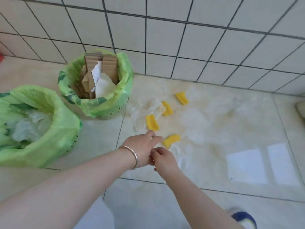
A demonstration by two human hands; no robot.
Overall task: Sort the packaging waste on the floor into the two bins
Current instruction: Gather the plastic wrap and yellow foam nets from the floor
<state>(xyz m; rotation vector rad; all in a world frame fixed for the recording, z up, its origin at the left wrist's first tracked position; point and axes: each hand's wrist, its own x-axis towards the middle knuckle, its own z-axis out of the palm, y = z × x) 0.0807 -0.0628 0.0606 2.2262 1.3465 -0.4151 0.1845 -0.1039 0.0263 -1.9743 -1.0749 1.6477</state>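
Note:
Several yellow foam pieces lie on the tiled floor: one (171, 140) just beyond my fingers, one (152, 122) further on, one (167, 108) and one (182, 98) nearer the wall. Clear plastic film (196, 119) is spread among them. The far bin (105, 103) holds cardboard and paper. The near bin (54, 129) at the left holds crumpled plastic. My left hand (142, 149), a bangle on its wrist, stretches toward the nearest yellow piece with fingers apart. My right hand (163, 160) is right beside it, fingers curled; whether it pinches film I cannot make out.
Both bins are lined with green bags and stand by the white tiled wall (181, 38). Two bright window reflections (262, 166) lie on the floor at the right. My blue shoe (244, 219) shows at the bottom right.

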